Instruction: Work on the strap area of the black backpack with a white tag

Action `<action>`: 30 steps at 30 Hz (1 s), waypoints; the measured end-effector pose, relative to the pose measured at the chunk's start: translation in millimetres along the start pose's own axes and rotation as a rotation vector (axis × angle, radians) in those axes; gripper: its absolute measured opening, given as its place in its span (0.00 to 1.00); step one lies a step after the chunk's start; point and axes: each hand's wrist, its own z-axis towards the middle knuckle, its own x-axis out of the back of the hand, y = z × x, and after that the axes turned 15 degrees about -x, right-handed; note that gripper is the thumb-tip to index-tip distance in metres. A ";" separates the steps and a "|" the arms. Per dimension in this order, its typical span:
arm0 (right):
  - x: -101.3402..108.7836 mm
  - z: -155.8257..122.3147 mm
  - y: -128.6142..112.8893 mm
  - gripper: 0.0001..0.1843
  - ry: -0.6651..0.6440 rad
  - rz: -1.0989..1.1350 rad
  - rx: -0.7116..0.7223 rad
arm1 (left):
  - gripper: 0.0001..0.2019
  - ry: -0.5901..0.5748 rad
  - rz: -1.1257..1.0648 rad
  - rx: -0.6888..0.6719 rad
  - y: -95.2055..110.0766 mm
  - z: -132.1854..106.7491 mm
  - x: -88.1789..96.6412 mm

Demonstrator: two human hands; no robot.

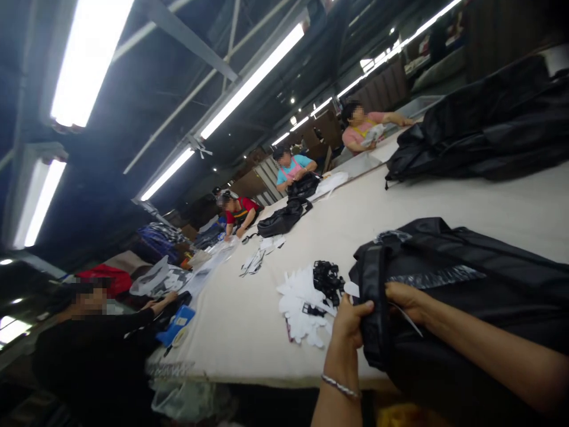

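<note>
A black backpack (480,296) lies on the long cream table (249,320) in front of me. My left hand (351,323) is closed on a black strap (376,284) at the bag's left edge, thumb on top. My right hand (406,299) is closed on the bag just right of that strap, and a thin white strip sticks out from under it. A small white tag (352,289) pokes out beside the strap. Left of the bag lie a pile of white paper tags (302,308) and a heap of black plastic buckles (328,279).
More black bags lie at the far right (480,136) and mid-table (280,220). Several people work along the table's far side and at its left end (89,338). A blue item (178,325) sits at the left edge. The table's near edge runs below my hands.
</note>
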 end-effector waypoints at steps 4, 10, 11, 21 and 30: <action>10.4 13.5 3.3 0.11 0.007 0.046 -0.050 | 0.33 -0.004 0.010 0.036 -0.2 -2.0 -1.8; 13.7 15.8 -0.2 0.13 0.101 -0.035 -0.040 | 0.27 -0.079 0.043 0.019 3.4 -5.0 -4.4; 14.2 15.4 -1.4 0.13 0.121 -0.067 -0.040 | 0.26 -0.077 0.051 0.019 4.4 -5.2 -4.9; 40.3 -5.1 -19.0 0.04 0.121 -0.346 -0.060 | 0.25 -0.089 0.088 0.032 8.3 -2.7 -0.4; 40.0 -14.3 -12.0 0.02 0.176 -0.286 0.041 | 0.24 -0.039 0.088 -0.017 3.0 -4.3 -1.7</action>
